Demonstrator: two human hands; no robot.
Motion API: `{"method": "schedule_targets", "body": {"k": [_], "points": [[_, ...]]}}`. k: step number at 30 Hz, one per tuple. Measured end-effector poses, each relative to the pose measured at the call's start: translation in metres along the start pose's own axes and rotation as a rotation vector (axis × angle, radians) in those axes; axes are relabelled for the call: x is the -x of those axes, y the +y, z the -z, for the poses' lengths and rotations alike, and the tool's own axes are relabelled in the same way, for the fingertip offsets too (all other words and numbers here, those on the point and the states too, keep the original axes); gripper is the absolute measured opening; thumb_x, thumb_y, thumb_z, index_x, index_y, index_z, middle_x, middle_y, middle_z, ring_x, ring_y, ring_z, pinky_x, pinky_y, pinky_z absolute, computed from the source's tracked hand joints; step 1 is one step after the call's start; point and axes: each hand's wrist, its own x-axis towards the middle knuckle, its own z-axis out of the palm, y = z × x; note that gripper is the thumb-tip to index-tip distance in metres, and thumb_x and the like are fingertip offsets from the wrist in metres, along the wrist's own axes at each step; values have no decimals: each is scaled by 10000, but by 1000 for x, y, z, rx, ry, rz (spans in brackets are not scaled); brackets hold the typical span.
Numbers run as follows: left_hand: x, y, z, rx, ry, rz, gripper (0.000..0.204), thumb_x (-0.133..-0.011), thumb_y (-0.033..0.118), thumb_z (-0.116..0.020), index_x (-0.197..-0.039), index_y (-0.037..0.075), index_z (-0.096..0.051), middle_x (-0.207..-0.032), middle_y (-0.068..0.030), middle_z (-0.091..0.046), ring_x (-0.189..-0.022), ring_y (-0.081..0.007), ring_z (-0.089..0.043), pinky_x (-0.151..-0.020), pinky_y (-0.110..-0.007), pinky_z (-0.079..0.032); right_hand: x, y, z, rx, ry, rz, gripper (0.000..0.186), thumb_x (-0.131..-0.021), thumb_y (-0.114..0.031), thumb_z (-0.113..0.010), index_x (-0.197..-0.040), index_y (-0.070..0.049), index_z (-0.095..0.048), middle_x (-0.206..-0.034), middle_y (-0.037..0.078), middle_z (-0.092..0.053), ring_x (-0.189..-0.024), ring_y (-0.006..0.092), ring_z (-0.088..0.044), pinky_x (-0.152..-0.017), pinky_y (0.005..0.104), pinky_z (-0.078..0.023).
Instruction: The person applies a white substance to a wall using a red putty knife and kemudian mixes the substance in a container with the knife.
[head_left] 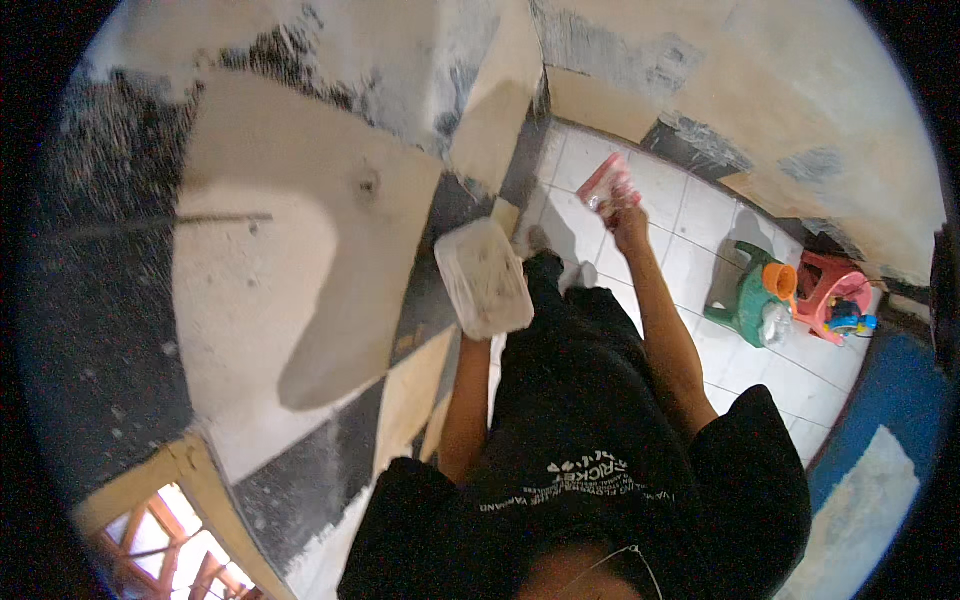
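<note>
- Patchy wall (300,150) alongside
- Pale tub (485,280) near the wall, left hand hidden behind it, grip I can't tell
- Red-and-clear packet (607,186) above white tiles (662,190), right hand (629,222) pinching it: seemingly a holding step, next wanting steadiness

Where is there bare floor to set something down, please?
White floor tiles lie bare between the right forearm and green stool, and toward the blue wall. Crowded: that stool, with orange cup and plastic bag, and the red stool.
</note>
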Motion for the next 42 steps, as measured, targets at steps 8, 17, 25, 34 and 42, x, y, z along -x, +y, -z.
{"method": "schedule_targets", "body": {"k": [8, 17, 25, 34, 42], "points": [[-49, -31, -99, -108, -153, -25, 573, -931, 474, -408, -1357, 91, -389, -1291, -123, -489, -1193, -270, -480, -1023, -423, -391, 161, -180, -9, -49, 6, 465, 196, -935, -162, -564, -1057, -8, -555, -770, -18, -572, -615, 51, -490, -543, 212, -421], [-45, -55, -182, -225, -314, 3, 599, -949, 506, -350, -1378, 88, -359, -1324, -130, -464, -1205, -282, -480, -1013, -431, -415, 254, -208, -60, 751, -18, 1054, 196, -854, -45, -628, -1026, 19, -560, -770, 93, -630, -649, 81, -558, -561, 263, -447], [-13, -57, -192, -254, -274, -12, 624, -965, 534, -299, -1397, 85, -332, -1354, -136, -442, -1215, -294, -481, -1004, -438, -437, 276, -197, -71, 1242, -121, 1179, 288, -756, -13, -637, -987, -48, -470, -743, 211, -588, -633, 415, -592, -533, 439, -470], [-3, -77, -173, 237, -408, 221, 697, -926, 623, -305, -1420, 132, -318, -1419, -122, -393, -1274, -332, -412, -1059, -504, -349, 311, -159, -46, 1077, -8, 907, 210, -777, -28, -624, -951, -11, -509, -685, 228, -592, -631, 422, -607, -531, 390, -476], [13, -102, -162, 275, -692, 153, 731, -899, 639, -372, -1450, 171, -266, -1424, -137, -379, -1303, -347, -378, -1045, -560, -348, 334, -186, -42, 1130, 114, 928, 155, -831, -38, -617, -965, 22, -568, -638, 88, -569, -520, 97, -463, -489, 256, -396]]}}
